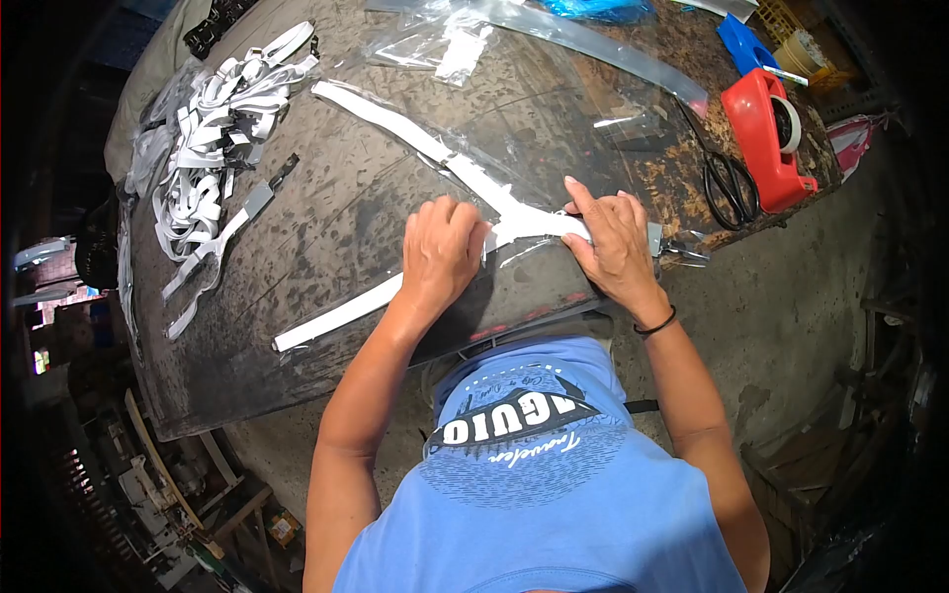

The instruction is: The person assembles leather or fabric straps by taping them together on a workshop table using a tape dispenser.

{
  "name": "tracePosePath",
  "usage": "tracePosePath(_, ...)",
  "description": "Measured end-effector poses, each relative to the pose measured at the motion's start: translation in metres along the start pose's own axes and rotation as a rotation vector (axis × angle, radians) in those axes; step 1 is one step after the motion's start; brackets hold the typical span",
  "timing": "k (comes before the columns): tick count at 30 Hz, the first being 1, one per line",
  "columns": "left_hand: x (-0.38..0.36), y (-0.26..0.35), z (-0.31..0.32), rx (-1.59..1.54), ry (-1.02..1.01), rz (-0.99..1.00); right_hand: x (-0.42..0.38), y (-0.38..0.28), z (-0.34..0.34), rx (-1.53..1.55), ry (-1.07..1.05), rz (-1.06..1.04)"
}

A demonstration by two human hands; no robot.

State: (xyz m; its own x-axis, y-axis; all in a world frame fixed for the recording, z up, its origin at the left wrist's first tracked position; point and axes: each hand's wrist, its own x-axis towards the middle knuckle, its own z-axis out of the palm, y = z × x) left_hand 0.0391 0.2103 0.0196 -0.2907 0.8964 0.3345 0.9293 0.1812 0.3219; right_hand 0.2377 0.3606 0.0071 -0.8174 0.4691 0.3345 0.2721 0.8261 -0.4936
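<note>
White Y-shaped suspenders [474, 178] lie on the dark worktable, their two straps fanning out to the left. A clear plastic film seems to cover parts of them. My left hand [441, 245] is closed, with its fingertips at the lower strap near the join. Over the single tail at the right, my right hand [615, 242] bends its fingers and thumb around the strap. A grey patch and metal clip [684, 255] stick out beyond it. What lies under my curled fingers is partly hidden.
At the left is a heap of white suspenders [203, 198], with one pair [222, 237] lying beside it. Black-handled scissors [732, 193] and a red tape dispenser [761, 133] sit at the right edge. Clear plastic sleeves [583, 44] lie at the back.
</note>
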Motion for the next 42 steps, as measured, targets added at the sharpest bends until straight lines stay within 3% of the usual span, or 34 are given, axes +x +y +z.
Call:
tracePosePath(4,-0.014,0.013,0.001,-0.155,-0.002,0.101,0.000,-0.001,-0.001,-0.002,-0.004,0.009)
tracePosePath(7,-0.023,0.025,0.003,-0.079,-0.151,0.188,0.000,-0.001,0.000,-0.009,0.002,-0.002)
tracePosePath(18,-0.025,0.031,0.011,-0.010,-0.194,0.195,0.001,-0.001,0.000,-0.024,-0.015,0.001)
tracePosePath(30,-0.029,0.028,0.012,-0.074,-0.091,0.164,0.005,0.001,-0.012,0.040,-0.016,0.011)
tracePosePath(36,-0.033,0.020,0.024,-0.362,0.144,0.031,0.000,0.002,-0.014,0.017,0.004,0.111)
tracePosePath(42,-0.033,0.020,0.022,-0.362,0.133,0.046,0.018,0.000,0.000,-0.017,-0.030,0.118)
